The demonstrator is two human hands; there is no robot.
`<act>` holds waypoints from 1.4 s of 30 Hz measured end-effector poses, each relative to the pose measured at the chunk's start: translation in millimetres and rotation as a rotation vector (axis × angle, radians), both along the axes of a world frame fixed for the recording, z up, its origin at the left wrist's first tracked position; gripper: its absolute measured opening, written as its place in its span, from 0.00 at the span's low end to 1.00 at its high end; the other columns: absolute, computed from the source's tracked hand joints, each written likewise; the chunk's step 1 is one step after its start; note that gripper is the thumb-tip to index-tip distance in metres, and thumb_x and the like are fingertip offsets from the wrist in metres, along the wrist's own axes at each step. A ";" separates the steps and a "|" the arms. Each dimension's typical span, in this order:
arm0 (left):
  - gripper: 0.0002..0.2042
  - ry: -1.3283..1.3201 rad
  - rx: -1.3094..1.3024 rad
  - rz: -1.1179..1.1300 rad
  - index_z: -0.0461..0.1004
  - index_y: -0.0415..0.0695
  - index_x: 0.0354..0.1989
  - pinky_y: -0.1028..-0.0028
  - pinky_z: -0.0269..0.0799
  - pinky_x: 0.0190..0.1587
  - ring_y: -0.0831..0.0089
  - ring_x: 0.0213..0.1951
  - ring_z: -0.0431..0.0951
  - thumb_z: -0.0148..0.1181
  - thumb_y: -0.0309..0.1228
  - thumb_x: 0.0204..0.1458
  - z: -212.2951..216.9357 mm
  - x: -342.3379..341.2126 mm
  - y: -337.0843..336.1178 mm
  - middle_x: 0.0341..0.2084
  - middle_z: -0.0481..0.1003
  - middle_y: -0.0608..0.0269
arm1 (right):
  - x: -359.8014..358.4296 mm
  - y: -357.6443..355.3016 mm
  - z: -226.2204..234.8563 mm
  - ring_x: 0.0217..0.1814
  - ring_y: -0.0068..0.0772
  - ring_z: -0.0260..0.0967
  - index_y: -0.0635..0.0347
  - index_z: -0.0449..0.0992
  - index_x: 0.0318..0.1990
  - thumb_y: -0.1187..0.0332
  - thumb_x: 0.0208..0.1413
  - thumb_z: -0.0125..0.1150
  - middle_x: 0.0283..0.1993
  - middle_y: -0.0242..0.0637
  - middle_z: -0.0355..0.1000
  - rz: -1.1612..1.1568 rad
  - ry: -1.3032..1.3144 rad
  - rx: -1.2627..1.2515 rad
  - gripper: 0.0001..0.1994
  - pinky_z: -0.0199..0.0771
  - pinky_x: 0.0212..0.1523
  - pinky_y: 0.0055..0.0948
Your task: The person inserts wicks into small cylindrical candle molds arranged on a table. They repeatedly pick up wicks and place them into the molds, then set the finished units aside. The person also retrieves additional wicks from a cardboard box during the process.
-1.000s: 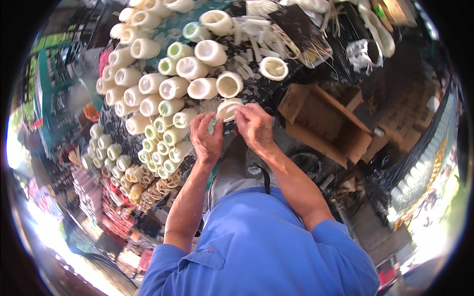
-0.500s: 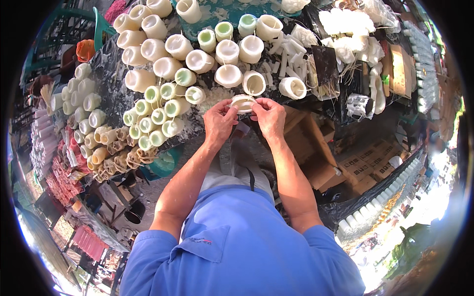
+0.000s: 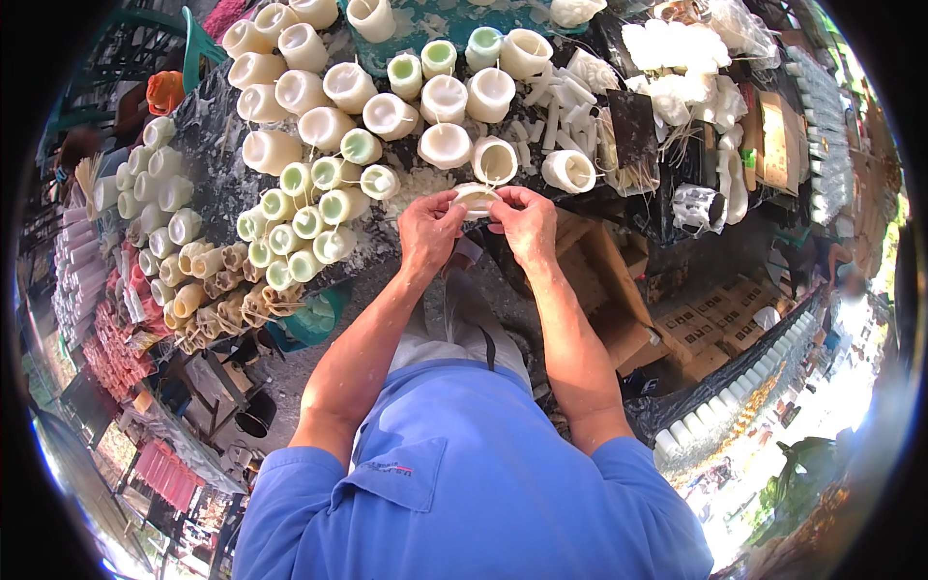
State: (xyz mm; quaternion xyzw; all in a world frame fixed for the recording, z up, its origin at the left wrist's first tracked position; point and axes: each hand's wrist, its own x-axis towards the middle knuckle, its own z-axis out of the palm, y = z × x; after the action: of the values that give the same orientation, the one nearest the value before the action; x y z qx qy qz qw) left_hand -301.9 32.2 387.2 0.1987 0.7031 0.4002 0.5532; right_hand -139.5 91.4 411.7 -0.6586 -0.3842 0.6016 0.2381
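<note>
Head view shows a pale wax cup (image 3: 478, 198) pinched at its rim by both hands, left hand (image 3: 430, 232) and right hand (image 3: 527, 224), just before the desk (image 3: 217, 184) of candles (image 3: 445, 145); gentle, even pressure seems wise.

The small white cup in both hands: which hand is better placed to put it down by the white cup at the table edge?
Probably the right hand: it grips the small cup just below that white cup.
</note>
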 end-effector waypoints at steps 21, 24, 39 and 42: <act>0.21 0.127 -0.062 -0.018 0.85 0.35 0.53 0.64 0.81 0.41 0.69 0.35 0.84 0.71 0.32 0.51 9.9 5.5 6.5 0.38 0.84 0.54 | -8.8 0.9 18.0 0.39 0.50 0.81 0.64 0.85 0.39 0.70 0.55 0.76 0.39 0.44 0.81 0.334 -0.417 0.685 0.09 0.81 0.44 0.45; 0.19 0.515 0.198 -0.138 0.86 0.39 0.52 0.65 0.81 0.43 0.66 0.38 0.82 0.72 0.27 0.50 14.8 8.6 -1.5 0.39 0.81 0.57 | -12.9 -3.7 20.8 0.40 0.48 0.81 0.63 0.86 0.38 0.71 0.56 0.74 0.38 0.43 0.81 0.410 -0.417 0.826 0.06 0.80 0.41 0.42; 0.11 0.917 0.745 -0.210 0.85 0.47 0.42 0.57 0.76 0.49 0.53 0.44 0.78 0.76 0.22 0.51 -4.6 10.8 -14.1 0.39 0.81 0.62 | 10.4 115.3 3.2 0.49 0.58 0.85 0.67 0.87 0.41 0.77 0.59 0.62 0.42 0.57 0.84 0.999 -0.937 0.443 0.08 0.85 0.52 0.51; 0.11 0.876 0.722 -0.170 0.85 0.46 0.43 0.58 0.77 0.47 0.53 0.43 0.78 0.76 0.21 0.52 -1.6 13.5 -19.2 0.39 0.80 0.59 | 0.0 131.3 -20.1 0.55 0.60 0.84 0.69 0.87 0.44 0.77 0.61 0.60 0.47 0.61 0.83 1.154 -0.992 0.298 0.10 0.84 0.56 0.52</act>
State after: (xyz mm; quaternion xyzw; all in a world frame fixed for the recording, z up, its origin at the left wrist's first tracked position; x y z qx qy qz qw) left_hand -288.4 13.0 385.6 0.5781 0.6671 0.4494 0.1375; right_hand -139.5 222.7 391.5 -0.5076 -0.8050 0.2070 -0.2270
